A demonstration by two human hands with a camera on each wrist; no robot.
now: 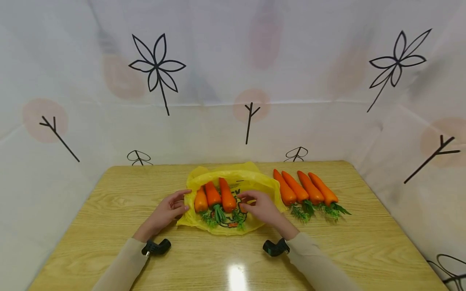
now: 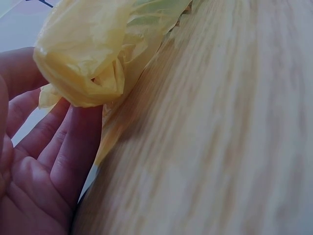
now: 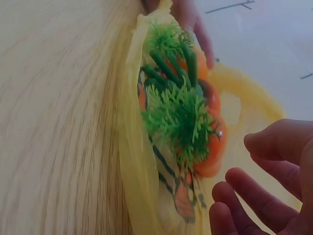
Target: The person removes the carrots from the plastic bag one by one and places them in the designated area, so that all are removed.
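Note:
A yellow plastic bag (image 1: 260, 180) lies spread with its mouth towards me. Three orange carrots with green tops lie in it side by side: a left carrot (image 1: 200, 201), a middle carrot (image 1: 212, 195) and a right carrot (image 1: 227, 196). At the bag's left edge, my left hand (image 1: 168, 210) holds the crumpled rim (image 2: 93, 83) between its digits. Over the bag's right part is my right hand (image 1: 260, 206), its fingers loosely bent and apart with nothing between them. It is just right of the right carrot, whose leafy top (image 3: 183, 117) faces me.
Several more carrots (image 1: 301, 188) lie in a row on the wooden table (image 1: 127, 194) to the right of the bag, tops towards me. A white patterned cloth (image 1: 214, 129) hangs behind the table and along both sides.

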